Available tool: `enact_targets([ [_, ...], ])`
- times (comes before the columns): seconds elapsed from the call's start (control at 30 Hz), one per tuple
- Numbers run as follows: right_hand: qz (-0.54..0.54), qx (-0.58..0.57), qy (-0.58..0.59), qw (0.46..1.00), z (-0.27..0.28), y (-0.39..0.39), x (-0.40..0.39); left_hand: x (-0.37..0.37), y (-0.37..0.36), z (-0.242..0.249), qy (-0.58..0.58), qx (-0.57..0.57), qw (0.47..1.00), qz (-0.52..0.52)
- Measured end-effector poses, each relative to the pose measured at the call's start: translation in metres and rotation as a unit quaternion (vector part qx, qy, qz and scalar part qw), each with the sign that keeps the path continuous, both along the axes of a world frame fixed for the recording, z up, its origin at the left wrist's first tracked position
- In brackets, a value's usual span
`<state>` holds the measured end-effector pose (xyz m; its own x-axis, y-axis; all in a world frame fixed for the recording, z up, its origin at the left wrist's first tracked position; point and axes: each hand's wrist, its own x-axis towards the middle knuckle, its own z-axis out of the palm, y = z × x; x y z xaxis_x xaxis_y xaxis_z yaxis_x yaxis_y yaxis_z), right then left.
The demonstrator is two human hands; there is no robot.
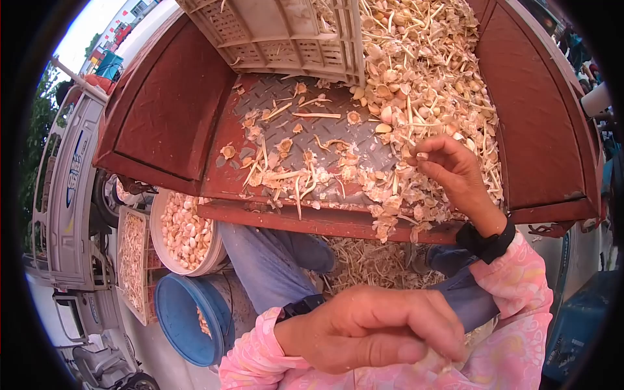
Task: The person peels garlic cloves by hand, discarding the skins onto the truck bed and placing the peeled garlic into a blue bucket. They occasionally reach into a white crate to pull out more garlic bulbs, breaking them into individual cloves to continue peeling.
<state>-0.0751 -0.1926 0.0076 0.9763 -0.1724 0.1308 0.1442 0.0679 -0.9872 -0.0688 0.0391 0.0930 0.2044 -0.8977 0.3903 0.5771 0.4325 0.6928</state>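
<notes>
My left hand (380, 328) is low in front of my body, its fingers curled and blurred. A pale, papery piece of garlic (434, 364) shows below its fingertips. At the right edge of the garlic pile, my right hand (452, 170) has thumb and forefinger bent together in a pinch. A small whitish spot shows at those fingertips, too small to name. Beneath and beyond that hand lies a heap of garlic cloves, skins and dry stems (429, 84). Loose stems and root ends (305, 172) are scattered on the metal truck bed (273, 97).
A tilted plastic crate (286, 45) stands at the back of the red-sided bed (166, 107). Left of my legs are a white bucket of cloves (185, 231), a blue bucket (175, 318) and a filled crate (133, 260). A grey vehicle (71, 175) is parked farther left.
</notes>
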Motion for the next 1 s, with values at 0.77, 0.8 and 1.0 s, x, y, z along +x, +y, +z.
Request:
enact_targets([
  [0.77, -0.021, -0.165, 0.053, 0.985, -0.009, 0.005, 0.017, -0.039, -0.011, 0.018, 0.11, -0.201, 0.973, 0.009],
  [0.8, -0.016, -0.163, 0.053, 0.985, -0.008, 0.005, 0.016, -0.036, -0.012, 0.018, 0.097, -0.208, 0.973, 0.013],
  [1.0, -0.008, -0.177, 0.032, 0.984, -0.003, 0.008, 0.013, -0.033, -0.015, 0.019, 0.08, -0.218, 0.972, 0.026],
])
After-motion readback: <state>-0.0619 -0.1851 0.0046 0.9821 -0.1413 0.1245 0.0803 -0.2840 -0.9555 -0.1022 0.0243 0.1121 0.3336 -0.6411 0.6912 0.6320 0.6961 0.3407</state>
